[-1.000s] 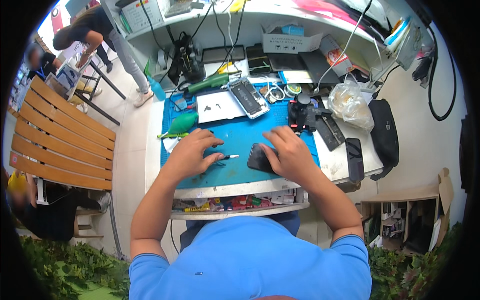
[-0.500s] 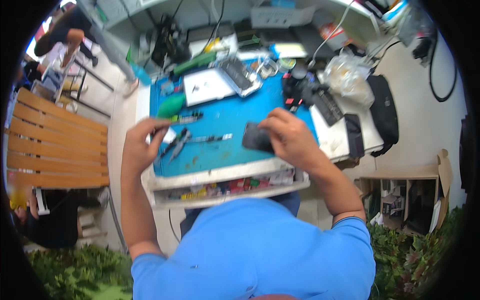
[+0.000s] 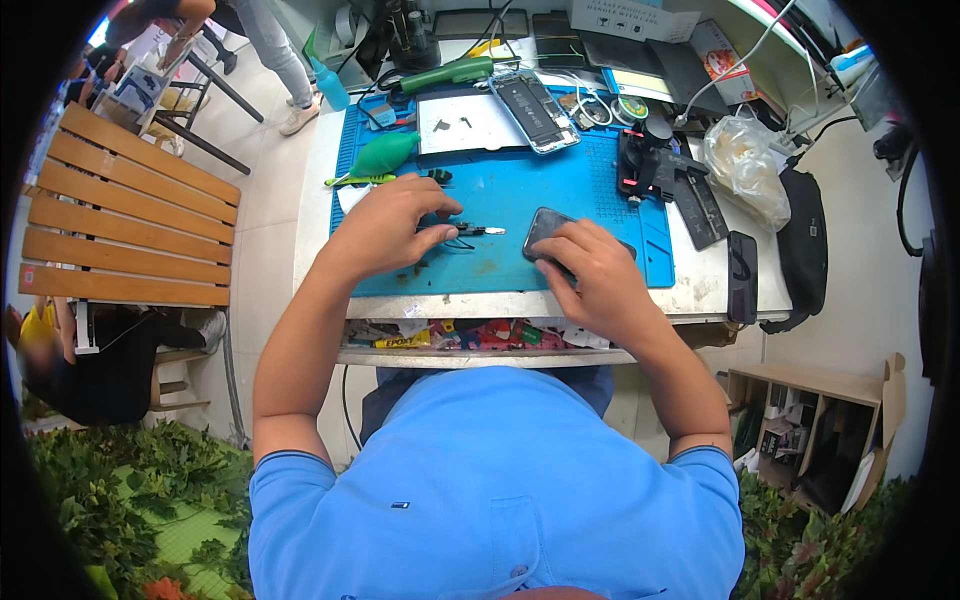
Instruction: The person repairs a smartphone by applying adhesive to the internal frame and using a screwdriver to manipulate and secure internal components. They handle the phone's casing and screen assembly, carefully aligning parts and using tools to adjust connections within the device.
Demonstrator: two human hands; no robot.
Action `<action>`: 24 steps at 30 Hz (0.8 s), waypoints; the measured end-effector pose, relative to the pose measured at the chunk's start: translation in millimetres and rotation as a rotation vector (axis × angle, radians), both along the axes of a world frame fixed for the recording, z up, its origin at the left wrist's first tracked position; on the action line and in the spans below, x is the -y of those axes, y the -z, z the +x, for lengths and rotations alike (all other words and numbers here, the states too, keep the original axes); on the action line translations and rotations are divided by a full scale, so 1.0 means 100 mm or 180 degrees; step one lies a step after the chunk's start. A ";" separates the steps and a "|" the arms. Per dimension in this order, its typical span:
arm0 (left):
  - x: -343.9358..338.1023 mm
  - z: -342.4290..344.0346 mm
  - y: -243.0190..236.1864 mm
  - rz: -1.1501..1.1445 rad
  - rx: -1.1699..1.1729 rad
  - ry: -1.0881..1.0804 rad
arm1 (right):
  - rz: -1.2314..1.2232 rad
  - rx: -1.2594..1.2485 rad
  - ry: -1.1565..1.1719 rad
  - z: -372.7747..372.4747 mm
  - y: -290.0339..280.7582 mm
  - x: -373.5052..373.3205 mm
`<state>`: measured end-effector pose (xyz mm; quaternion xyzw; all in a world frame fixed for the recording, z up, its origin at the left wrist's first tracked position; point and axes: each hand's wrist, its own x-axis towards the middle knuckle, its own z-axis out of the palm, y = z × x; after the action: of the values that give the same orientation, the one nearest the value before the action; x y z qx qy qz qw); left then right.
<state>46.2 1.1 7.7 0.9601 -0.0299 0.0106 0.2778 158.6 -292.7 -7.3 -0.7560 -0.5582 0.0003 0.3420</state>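
Phone (image 3: 545,222): lying partly under curled right hand (image 3: 600,265), opposite curled left hand (image 3: 388,228) (grips unclear); seeming light, stiff, fragile; favouring edge hold.

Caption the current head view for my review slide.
Left hand at a slim pale-tipped tool, right hand over a dark phone, green blower nearby on blue mat.

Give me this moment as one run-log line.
left hand: by slim tool, grip unclear | right hand: touching dark phone | opened phone: lying farther back
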 end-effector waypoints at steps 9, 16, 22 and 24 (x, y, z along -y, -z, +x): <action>0.01 0.04 0.06 0.0003 -0.0172 0.0006 | -0.0137 -0.0025 -0.0207 0.03 0.08 -0.38; 0.02 0.03 0.09 -0.0189 -0.0033 0.0001 | -0.0170 0.0005 -0.0277 0.12 0.23 -0.65; 0.00 -0.04 0.10 -0.0348 0.0069 0.0036 | -0.0325 -0.0062 -0.0353 0.16 0.27 -0.71; -0.01 -0.04 0.09 -0.0357 0.0034 0.0031 | -0.0286 -0.0181 -0.0386 0.15 0.25 -0.71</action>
<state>42.2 1.8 -1.4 0.9428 -0.0355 0.0160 0.3310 173.3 -221.9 -32.3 -0.7350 -0.5925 0.0675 0.3228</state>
